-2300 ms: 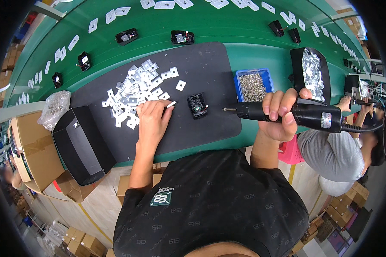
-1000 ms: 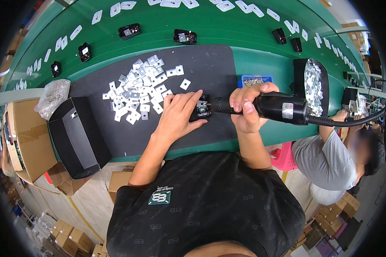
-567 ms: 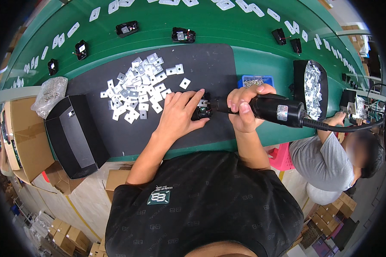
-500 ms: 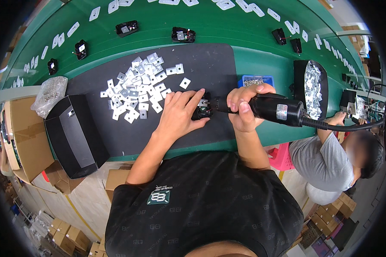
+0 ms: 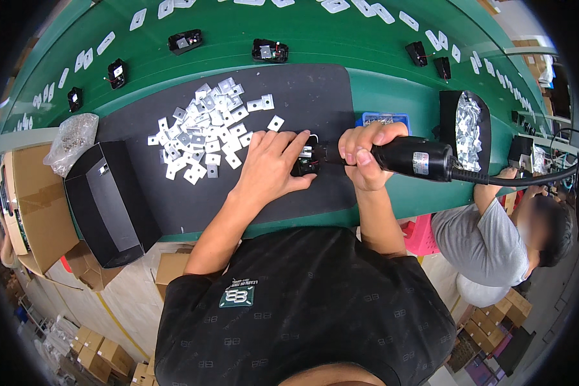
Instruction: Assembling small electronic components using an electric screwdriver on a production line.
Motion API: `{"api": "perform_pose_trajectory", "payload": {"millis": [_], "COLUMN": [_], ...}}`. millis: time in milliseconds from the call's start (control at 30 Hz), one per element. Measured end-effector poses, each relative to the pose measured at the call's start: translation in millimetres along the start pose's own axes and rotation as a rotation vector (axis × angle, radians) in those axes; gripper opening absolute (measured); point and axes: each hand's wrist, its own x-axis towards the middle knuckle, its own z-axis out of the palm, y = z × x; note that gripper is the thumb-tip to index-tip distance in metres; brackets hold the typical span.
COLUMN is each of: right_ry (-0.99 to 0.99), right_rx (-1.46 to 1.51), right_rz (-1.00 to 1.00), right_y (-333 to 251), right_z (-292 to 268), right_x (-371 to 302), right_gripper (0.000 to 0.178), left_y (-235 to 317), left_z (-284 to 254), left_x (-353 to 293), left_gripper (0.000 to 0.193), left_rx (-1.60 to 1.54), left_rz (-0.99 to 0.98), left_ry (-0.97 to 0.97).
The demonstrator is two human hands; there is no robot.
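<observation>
My left hand (image 5: 270, 162) is closed around a small black plastic housing (image 5: 306, 166) on the dark mat, its fingers along the far side and the thumb at the near edge. Inside the housing a bit of silvery metal shows; the rest is hidden by my fingers and the tool. My right hand (image 5: 365, 157) grips a black corded electric screwdriver (image 5: 418, 159), held almost level, its nose pointing left into the housing. Whether the bit touches a screw cannot be made out. Left of my left hand lies a loose pile of silvery square plates with holes (image 5: 206, 132).
A blue tray of screws (image 5: 402, 118) and a black bin of metal parts (image 5: 448, 109) stand right. An open black box (image 5: 112, 206) and a clear bag (image 5: 77, 141) stand left. Black housings ride the green conveyor (image 5: 231, 61) beyond. A co-worker (image 5: 479, 241) sits at right.
The screwdriver's rear end has shifted slightly left and up, its cord with it. Housings on the conveyor have slid slightly left. My left hand keeps its hold on the housing.
</observation>
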Motion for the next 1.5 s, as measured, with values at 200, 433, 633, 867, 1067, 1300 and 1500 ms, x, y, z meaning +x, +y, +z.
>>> {"api": "perform_pose_trajectory", "payload": {"millis": [200,433,633,867,1067,1300,1500], "right_ry": [-0.072,-0.078,-0.153,0.187,0.209,0.294,0.41], "right_rx": [-0.001,0.038,-0.05,-0.16,-0.273,-0.365,-0.488], "right_rz": [-0.02,-0.204,-0.336,-0.166,-0.124,-0.127,-0.016], "right_y": [0,-80,-137,-114,-112,-131,-130], "right_z": [-2,11,-36,-66,-71,-95,-125], "right_x": [3,42,6,-41,-37,-46,-55], "right_gripper": [0.038,0.058,0.067,0.072,0.081,0.077,0.074], "left_y": [1,6,6,14,2,-41,-38], "left_z": [2,-6,0,-2,11,35,35], "left_x": [6,2,0,26,107,164,169], "left_gripper": [0.071,0.073,0.075,0.072,0.073,0.075,0.08], "left_rx": [0.008,0.045,0.043,0.057,0.121,0.206,0.289], "left_rz": [0.031,-0.01,-0.026,-0.017,-0.003,-0.2,-0.161], "left_ry": [-0.004,-0.037,-0.039,-0.06,-0.009,-0.144,-0.095]}}
